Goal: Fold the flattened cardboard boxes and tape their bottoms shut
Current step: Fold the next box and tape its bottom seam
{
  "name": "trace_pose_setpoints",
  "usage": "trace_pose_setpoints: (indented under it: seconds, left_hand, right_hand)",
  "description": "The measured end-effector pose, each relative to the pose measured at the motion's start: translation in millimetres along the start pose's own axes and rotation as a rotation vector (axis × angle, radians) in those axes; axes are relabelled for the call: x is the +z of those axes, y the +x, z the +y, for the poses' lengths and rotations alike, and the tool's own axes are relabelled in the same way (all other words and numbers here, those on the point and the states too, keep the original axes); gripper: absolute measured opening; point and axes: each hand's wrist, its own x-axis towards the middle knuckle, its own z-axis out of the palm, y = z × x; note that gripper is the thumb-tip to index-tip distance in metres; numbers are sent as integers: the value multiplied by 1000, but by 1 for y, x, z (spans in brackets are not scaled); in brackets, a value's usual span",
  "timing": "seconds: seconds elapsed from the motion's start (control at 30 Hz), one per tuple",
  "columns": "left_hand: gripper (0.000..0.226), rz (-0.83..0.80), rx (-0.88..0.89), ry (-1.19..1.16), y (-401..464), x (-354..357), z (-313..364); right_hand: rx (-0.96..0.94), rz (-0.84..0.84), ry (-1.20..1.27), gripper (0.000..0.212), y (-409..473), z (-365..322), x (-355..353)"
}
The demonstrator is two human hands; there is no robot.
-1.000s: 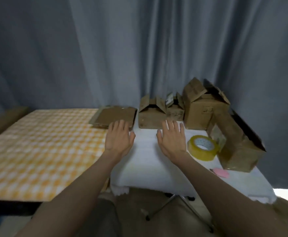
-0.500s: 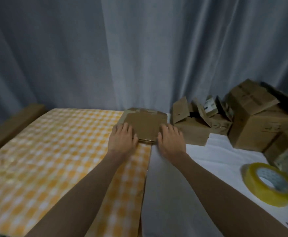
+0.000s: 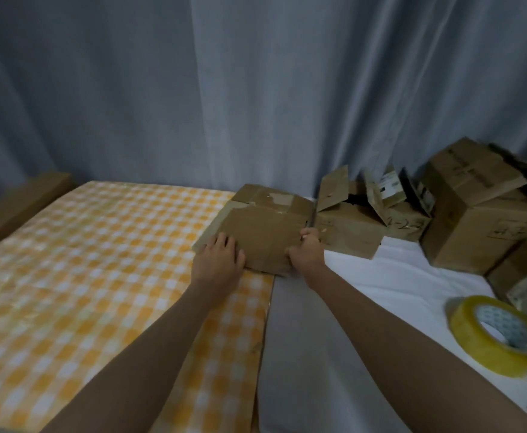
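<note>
Both hands are working on the stack of flattened cardboard boxes (image 3: 265, 235) at the back of the counter (image 3: 396, 285). Left hand (image 3: 220, 256) is lying on the stack's near-left corner, fingers straight and spread, pressing flat on the top sheet. Right hand (image 3: 306, 254) is gripping the stack's near-right edge, fingers curling round it and thumb sitting on top. The top sheet is tilting up a little off the sheets beneath it. The stack is straddling the seam between the orange checked cloth (image 3: 93, 270) on the left and the white cloth (image 3: 390, 282) on the right.

Just right of the stack, touching it, a small folded box (image 3: 353, 232) is standing with its top flaps open; its inside is reading as dark, contents impossible to make out. A second small open box (image 3: 407, 218) is sitting beside it, flaps up with a printed label showing, inside hidden. Further right a larger box (image 3: 478, 220) is standing with one flap lifted, and another carton (image 3: 521, 279) is lying low at the frame's right edge.

A roll of yellow tape (image 3: 496, 335) is lying flat on the white cloth near the right forearm, well apart from the stack. Grey curtains (image 3: 256, 89) are hanging behind everything.
</note>
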Motion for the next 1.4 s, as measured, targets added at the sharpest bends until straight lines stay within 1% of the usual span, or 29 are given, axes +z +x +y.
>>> trace_pose_setpoints:
  seconds: [0.13, 0.2, 0.27, 0.37, 0.47, 0.53, 0.63, 0.7, 0.77, 0.83, 0.93, 1.03, 1.17, 1.2, 1.27, 1.4]
  left_hand:
    - [45, -84, -43, 7, -23, -23, 0]
    - [45, -88, -49, 27, -36, -36, 1]
    - [42, -104, -46, -3, -50, -48, 8]
    - [39, -172, -20, -72, -78, -64, 29]
    - [36, -203, 18, -129, -108, -75, 59]
    - [43, -224, 49, -164, -127, -75, 79]
    - [59, -270, 105, -204, -147, -71, 108]
    - [63, -289, 129, -196, -155, -71, 124]
    - [60, -307, 145, -184, -156, -71, 133]
    - [54, -339, 116, -201, -151, -71, 132]
    - [51, -386, 74, -339, -146, -71, 122]
    - [56, -376, 65, -464, -148, -70, 115]
    - [55, -350, 55, -556, -152, -68, 110]
    - [56, -353, 46, -571, -152, -69, 109]
    - [56, -361, 34, -565, -152, -71, 108]
    - [42, -362, 10, -484, -150, -76, 110]
  right_hand:
    - [60, -42, 187, 56, -26, -4, -5]
    - [72, -58, 230, 56, -47, -2, -9]
    - [77, -93, 250, 56, -72, 6, -13]
    - [82, -164, 310, 55, -115, 23, -20]
    - [64, -239, 377, 56, -162, 38, -45]
    - [70, -282, 425, 52, -187, 49, -67]
    - [133, -338, 534, 44, -210, 62, -92]
    - [147, -358, 610, 45, -216, 66, -101]
    - [127, -362, 615, 47, -219, 65, -104]
    - [126, -361, 609, 49, -218, 61, -102]
    - [142, -359, 596, 50, -213, 57, -96]
    - [146, -314, 549, 37, -207, 54, -87]
    - [183, -248, 503, 14, -199, 52, -78]
    - [196, -235, 501, 10, -197, 52, -76]
    - [210, -207, 503, 10, -193, 54, -72]
    - [271, -190, 472, 9, -190, 51, -63]
